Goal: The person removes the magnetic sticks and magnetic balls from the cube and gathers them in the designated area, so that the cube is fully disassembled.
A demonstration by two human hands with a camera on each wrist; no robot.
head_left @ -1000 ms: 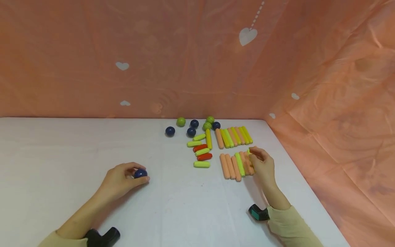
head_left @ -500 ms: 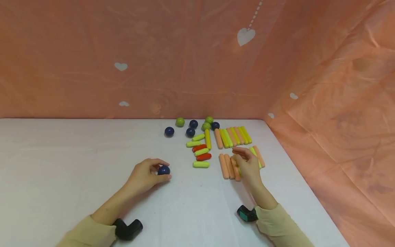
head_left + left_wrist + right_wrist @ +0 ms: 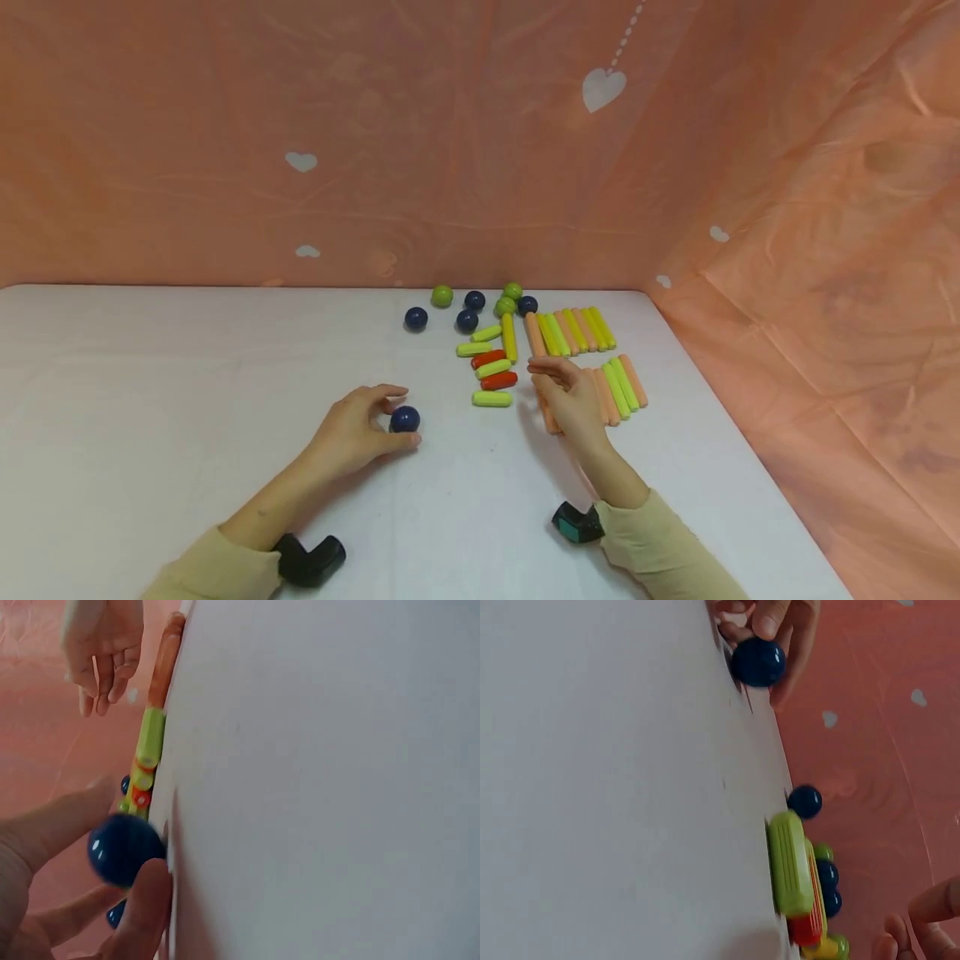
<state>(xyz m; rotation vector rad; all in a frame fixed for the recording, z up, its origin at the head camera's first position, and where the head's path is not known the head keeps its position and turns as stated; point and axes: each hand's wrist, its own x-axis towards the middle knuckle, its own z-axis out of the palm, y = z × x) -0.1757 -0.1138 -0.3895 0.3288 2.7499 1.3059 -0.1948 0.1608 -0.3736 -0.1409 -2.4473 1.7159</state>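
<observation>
A shiny dark blue ball (image 3: 405, 419) sits on the white table between the thumb and fingers of my left hand (image 3: 352, 429). The thumb is close against it, while a gap shows between the ball and the forefinger. My right hand (image 3: 573, 408), fingers loosely bent and holding nothing visible, hovers over the near row of peach and lime sticks. It hides the middle of that row; a lime stick (image 3: 617, 389) and a peach stick (image 3: 633, 381) show at its right. The right wrist view catches only fingertips (image 3: 934, 911) of this hand.
Farther back lies a second row of sticks, with a yellow stick (image 3: 551, 336) among them. Short lime and red pieces (image 3: 499, 381) form a column left of the rows. Blue and green balls (image 3: 442, 296) stand near the orange cloth (image 3: 225, 167) backdrop.
My left hand has carried the blue ball rightward, then its fingers have spread from it. My right hand has moved left along the near row, uncovering the sticks at its right end.
</observation>
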